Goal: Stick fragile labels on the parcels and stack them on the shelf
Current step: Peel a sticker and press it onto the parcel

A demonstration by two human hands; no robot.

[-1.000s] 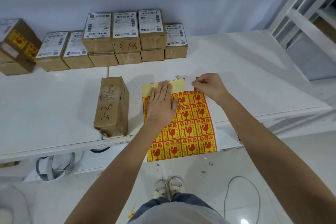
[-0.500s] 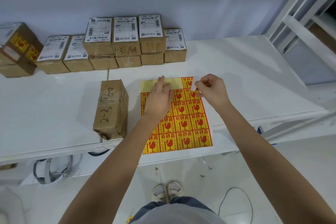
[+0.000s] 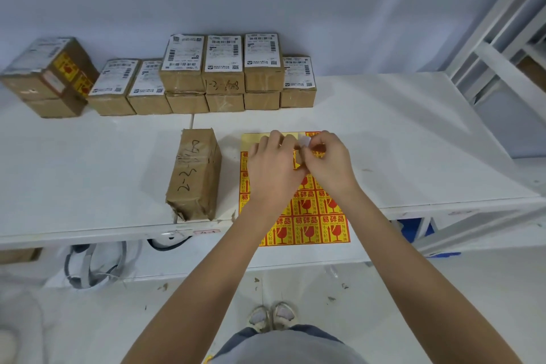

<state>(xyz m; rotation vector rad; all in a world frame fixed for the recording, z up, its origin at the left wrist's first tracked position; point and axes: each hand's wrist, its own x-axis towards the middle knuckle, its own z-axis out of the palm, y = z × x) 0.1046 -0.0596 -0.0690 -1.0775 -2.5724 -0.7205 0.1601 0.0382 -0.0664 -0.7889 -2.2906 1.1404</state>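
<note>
A yellow sheet of red fragile labels (image 3: pixel 307 216) lies on the white table (image 3: pixel 413 142), its near edge hanging over the front. My left hand (image 3: pixel 273 168) and my right hand (image 3: pixel 331 162) meet above the sheet's far end. Their fingertips pinch a small label (image 3: pixel 305 141) whose pale back shows. A brown taped parcel (image 3: pixel 193 174) with handwritten marks lies just left of the sheet.
Several brown parcels with white shipping labels (image 3: pixel 224 74) are stacked along the wall. Two parcels with yellow fragile labels (image 3: pixel 51 77) sit at the far left. A white shelf frame (image 3: pixel 502 47) stands at the right. Cables (image 3: pixel 94 266) hang under the table.
My left hand lifted off the sheet and moved right to join my right hand. Both now pinch a label that the right hand peeled from the sheet's top corner.
</note>
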